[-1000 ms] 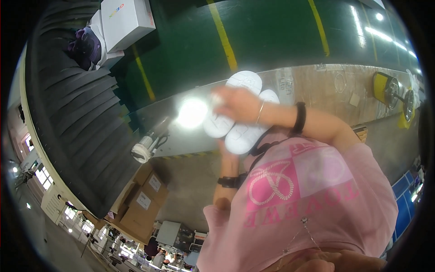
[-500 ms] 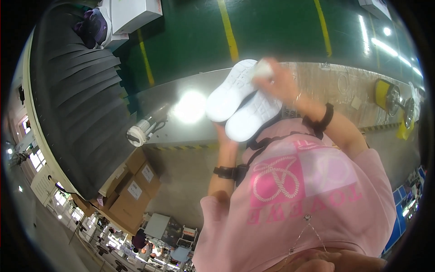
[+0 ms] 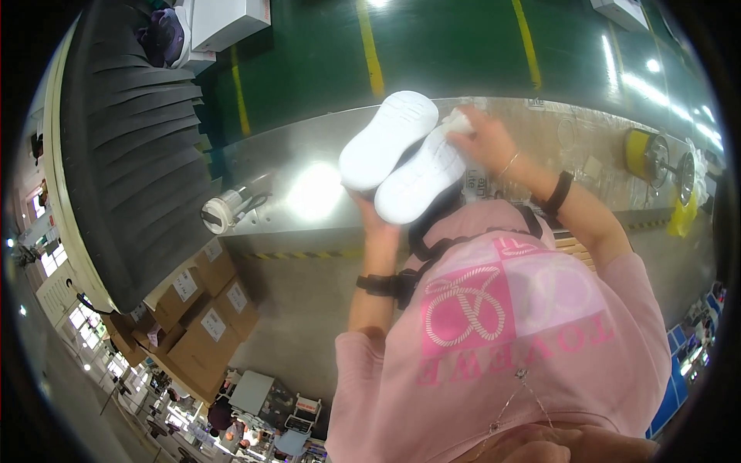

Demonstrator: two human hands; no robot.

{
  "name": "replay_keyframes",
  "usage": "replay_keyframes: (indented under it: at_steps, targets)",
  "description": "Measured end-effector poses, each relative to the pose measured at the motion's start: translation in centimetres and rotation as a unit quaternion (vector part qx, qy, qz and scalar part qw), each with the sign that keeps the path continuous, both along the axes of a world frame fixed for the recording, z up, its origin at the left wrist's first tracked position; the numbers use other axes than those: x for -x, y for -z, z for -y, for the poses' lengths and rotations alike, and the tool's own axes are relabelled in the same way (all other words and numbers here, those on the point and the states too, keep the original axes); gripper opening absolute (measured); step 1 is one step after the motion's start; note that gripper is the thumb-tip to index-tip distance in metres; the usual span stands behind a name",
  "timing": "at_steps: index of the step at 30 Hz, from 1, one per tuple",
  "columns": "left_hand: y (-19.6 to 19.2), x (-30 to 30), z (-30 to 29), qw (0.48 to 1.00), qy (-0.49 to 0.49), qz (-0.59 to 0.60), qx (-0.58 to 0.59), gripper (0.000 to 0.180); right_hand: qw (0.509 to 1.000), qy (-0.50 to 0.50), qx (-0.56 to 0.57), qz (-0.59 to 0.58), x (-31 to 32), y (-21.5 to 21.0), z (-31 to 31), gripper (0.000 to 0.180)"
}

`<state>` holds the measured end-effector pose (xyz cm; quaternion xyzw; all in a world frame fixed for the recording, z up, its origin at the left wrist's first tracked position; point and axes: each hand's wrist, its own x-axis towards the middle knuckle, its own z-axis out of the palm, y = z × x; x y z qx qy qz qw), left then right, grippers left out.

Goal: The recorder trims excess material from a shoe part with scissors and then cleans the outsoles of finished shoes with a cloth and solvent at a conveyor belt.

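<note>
A pair of white shoes [image 3: 401, 158] is held side by side with the pale soles facing me, above a shiny metal table [image 3: 293, 154]. My left hand [image 3: 370, 220] grips them from below at the near end; a black band sits on that wrist. My right hand [image 3: 486, 139] rests on the far end of the right shoe's sole, fingers closed on a small white wad [image 3: 459, 122] pressed against it. That wrist carries a thin bracelet and a black band. My pink sleeves and shirt fill the lower part of the view.
A black ribbed conveyor belt [image 3: 131, 139] curves along the left. Cardboard boxes [image 3: 197, 309] are stacked below it. A white cylinder [image 3: 224, 210] lies at the table's left end, and a yellow roll on a stand [image 3: 644, 154] is at the right. Behind lies a green floor with yellow lines [image 3: 370, 46].
The shoes have shifted to the right in view and turned more lengthwise. My right hand slid from across the soles to the far tip of the right shoe.
</note>
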<state>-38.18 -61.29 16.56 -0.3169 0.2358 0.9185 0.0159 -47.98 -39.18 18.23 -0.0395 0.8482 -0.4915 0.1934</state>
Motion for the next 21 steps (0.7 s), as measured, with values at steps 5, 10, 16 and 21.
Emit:
replay_keyframes:
  at_steps: [5,10,16,21]
  targets:
    - [-0.1,-1.0,-0.2,0.993,0.022,0.049,0.101,0.073,0.960,-0.234,0.129,-0.082,-3.8,-6.6,5.4,0.035]
    - [-3.0,0.4,-2.1,0.989,0.004,0.108,0.098,0.078,0.974,-0.201,0.091,-0.046,-3.7,-4.2,1.9,0.041]
    - [-2.2,0.2,-2.6,0.996,-0.024,0.075,0.035,0.079,0.999,-0.025,0.030,-0.019,-3.8,1.1,-3.9,0.044]
    - [0.8,-1.2,-0.6,0.995,0.022,0.026,0.094,0.080,0.967,-0.230,0.097,-0.048,-6.0,-3.4,-1.4,0.043]
